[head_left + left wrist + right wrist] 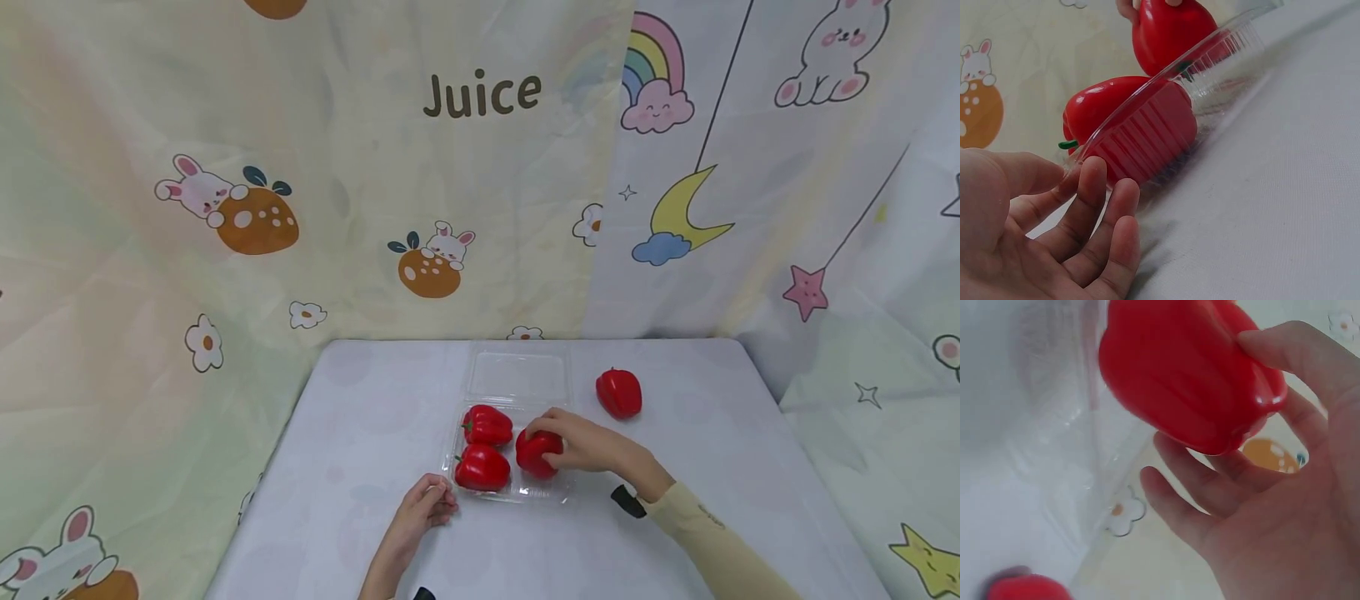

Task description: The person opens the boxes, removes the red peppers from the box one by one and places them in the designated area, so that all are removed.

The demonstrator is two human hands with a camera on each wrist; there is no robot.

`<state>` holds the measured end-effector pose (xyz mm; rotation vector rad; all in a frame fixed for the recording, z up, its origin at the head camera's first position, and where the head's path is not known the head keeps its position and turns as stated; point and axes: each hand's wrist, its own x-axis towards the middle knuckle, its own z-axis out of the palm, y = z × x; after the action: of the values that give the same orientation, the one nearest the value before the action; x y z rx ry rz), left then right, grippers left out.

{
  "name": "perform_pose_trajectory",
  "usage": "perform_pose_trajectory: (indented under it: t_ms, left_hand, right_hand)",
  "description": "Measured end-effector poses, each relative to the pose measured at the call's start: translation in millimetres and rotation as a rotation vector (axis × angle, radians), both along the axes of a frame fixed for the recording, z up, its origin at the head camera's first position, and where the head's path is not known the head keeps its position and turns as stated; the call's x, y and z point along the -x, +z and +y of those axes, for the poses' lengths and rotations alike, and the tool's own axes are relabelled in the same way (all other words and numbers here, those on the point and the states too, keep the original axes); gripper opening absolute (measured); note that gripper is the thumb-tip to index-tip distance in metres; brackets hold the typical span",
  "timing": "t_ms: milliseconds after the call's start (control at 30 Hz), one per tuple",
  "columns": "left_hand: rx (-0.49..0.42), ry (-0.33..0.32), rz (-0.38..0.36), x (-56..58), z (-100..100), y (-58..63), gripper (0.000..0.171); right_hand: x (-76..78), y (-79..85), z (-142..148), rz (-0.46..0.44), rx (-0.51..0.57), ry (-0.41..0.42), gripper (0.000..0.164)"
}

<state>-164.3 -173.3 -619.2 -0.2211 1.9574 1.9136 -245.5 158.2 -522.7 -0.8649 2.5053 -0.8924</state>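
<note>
My right hand grips a red bell pepper over the right side of a clear plastic clamshell box. In the right wrist view, the thumb and fingers are around that pepper. Two more red bell peppers, one behind and one in front, lie on their sides in the left half of the box, green stems pointing left. At the front left corner, my left hand pinches the box rim between thumb and index finger, the other fingers loosely bent beside the wall.
Another red bell pepper stands on the white-covered table, behind and right of the box. The box's clear lid lies open toward the back. Printed cloth hangs behind the table and at both sides.
</note>
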Motion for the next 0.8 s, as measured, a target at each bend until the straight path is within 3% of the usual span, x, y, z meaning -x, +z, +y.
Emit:
perform_pose_trajectory:
  t_ms: [333,800]
  left_hand:
    - [0.006,0.004,-0.006,1.5,-1.7,-1.7,0.029]
    - [0.0,0.0,-0.019,2.1,-2.6,-5.6,0.027]
  right_hand:
    - [-3.1,-15.8,24.2,0.01,0.238,-0.148,0.053]
    - [-15.3,-28.1,63.4,-0.008,0.383,-0.309,0.054]
